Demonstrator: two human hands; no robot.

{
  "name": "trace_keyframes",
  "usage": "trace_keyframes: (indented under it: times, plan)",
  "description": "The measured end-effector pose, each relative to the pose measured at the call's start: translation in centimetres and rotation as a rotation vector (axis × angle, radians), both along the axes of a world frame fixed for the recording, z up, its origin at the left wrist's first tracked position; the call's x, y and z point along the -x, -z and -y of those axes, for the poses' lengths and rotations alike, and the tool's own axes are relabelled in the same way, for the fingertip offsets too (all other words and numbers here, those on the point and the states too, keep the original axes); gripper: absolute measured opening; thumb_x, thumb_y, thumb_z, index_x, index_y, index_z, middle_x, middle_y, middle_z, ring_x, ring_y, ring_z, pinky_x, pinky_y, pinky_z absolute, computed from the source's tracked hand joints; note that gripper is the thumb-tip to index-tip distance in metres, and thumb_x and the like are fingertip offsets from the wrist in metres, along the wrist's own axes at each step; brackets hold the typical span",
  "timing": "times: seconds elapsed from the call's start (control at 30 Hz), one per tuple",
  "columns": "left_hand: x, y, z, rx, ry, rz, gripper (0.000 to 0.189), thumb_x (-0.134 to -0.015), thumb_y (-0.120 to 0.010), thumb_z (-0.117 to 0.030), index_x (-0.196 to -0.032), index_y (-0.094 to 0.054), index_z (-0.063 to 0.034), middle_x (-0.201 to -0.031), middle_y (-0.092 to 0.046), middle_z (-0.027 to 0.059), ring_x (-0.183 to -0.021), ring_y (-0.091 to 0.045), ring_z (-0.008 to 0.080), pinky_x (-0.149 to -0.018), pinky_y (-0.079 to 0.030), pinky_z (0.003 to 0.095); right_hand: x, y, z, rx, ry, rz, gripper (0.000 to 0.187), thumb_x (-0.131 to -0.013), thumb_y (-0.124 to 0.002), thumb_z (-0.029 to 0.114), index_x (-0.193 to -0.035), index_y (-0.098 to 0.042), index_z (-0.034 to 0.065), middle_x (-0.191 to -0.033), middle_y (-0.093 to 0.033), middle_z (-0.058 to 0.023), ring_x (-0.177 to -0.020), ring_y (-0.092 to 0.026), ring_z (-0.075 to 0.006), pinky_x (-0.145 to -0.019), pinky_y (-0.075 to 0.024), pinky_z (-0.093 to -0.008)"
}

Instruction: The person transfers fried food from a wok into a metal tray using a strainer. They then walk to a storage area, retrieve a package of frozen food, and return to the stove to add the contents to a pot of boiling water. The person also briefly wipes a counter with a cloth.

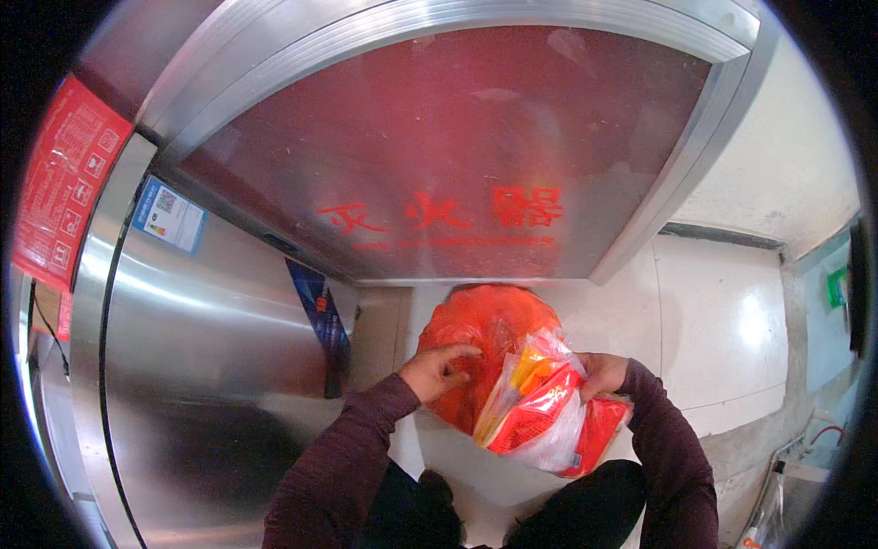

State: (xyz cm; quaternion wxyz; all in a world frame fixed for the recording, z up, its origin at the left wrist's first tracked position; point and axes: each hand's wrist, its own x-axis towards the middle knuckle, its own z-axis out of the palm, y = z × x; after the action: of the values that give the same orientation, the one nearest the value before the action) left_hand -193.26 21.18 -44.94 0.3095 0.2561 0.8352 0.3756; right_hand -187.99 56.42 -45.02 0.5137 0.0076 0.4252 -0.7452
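Observation:
On the floor in front of me sits an orange-red plastic bag (446, 322), bulging and crumpled. My left hand (442, 370) is over its left side, thumb and fingers apart; whether the fingertips touch the film cannot be told. My right hand (600, 374) grips a bundle of clear plastic packets (538, 405) with red and yellow contents. The bundle fans out over the bag's right front part. One flat red packet (600, 432) hangs below the right hand. What the orange bag holds is hidden.
A dark red panel (466, 123) in an aluminium frame, bearing red characters, stands just behind the bag. Left is a stainless-steel appliance (206, 329) with a red printed carton (72, 185) at its upper end. White floor tiles (720, 329) extend right, towards a clear plastic bag (768, 504).

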Motion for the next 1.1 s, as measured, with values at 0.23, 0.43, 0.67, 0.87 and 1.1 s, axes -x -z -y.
trace_keyframes:
  times: [0.23,0.43,0.67,0.87,1.1]
  plan:
    - [-1.4,3.0,-2.6,0.113,0.058,-0.081,0.062,-0.081,-0.07,-0.024,-0.135,-0.045,-0.0068,-0.129,-0.054,0.0209,-0.119,-0.053,0.0341,-0.1,-0.044,0.0391,-1.6,0.6,-4.1,-0.264,-0.047,-0.269,0.073,-0.063,-0.074,-0.002,-0.132,-0.049,-0.0002,-0.129,-0.057,-0.0102,-0.117,-0.054,-0.0211,-0.105,-0.0391,-0.0355]
    - [-0.9,1.0,-3.1,0.301,0.227,0.083,0.043,-0.081,-0.071,-0.029,-0.11,-0.059,-0.0002,-0.103,-0.064,0.0189,-0.096,-0.063,0.0326,-0.083,-0.05,0.0398,-2.4,-1.6,-6.9,-0.321,0.306,-0.377,0.075,-0.063,-0.077,-0.004,-0.132,-0.049,0.0008,-0.127,-0.059,-0.0106,-0.117,-0.055,-0.0217,-0.105,-0.0394,-0.0374]
    - [-1.2,-7.9,-1.5,0.099,0.113,0.555,0.024,-0.088,-0.068,-0.026,-0.085,-0.059,-0.0044,-0.074,-0.06,0.0027,-0.063,-0.061,0.0109,-0.053,-0.045,0.0263,-1.7,-1.0,-7.2,-0.144,0.799,-0.389,0.075,-0.063,-0.068,-0.009,-0.134,-0.047,0.0016,-0.128,-0.059,-0.0108,-0.117,-0.056,-0.024,-0.102,-0.0423,-0.0398]
    - [-3.1,-13.3,2.5,-0.181,0.252,0.55,0.016,-0.086,-0.069,-0.016,-0.091,-0.06,-0.0044,-0.075,-0.061,0.0007,-0.067,-0.059,0.0104,-0.059,-0.044,0.0244,0.1,-5.0,-1.1,-0.046,1.008,-0.547,0.065,-0.066,-0.06,-0.004,-0.13,-0.049,0.0007,-0.125,-0.06,-0.0107,-0.113,-0.058,-0.0248,-0.099,-0.0436,-0.0389]
    - [-4.7,-13.8,3.9,-0.22,0.327,0.224,0.016,-0.081,-0.072,-0.01,-0.081,-0.057,-0.0026,-0.075,-0.053,0.0066,-0.07,-0.054,0.0203,-0.064,-0.042,0.0328,-0.8,-4.3,5.5,-0.289,0.719,-0.86,0.042,-0.076,-0.067,0.01,-0.117,-0.06,0.0032,-0.117,-0.063,-0.0083,-0.107,-0.06,-0.0203,-0.096,-0.0457,-0.0353]
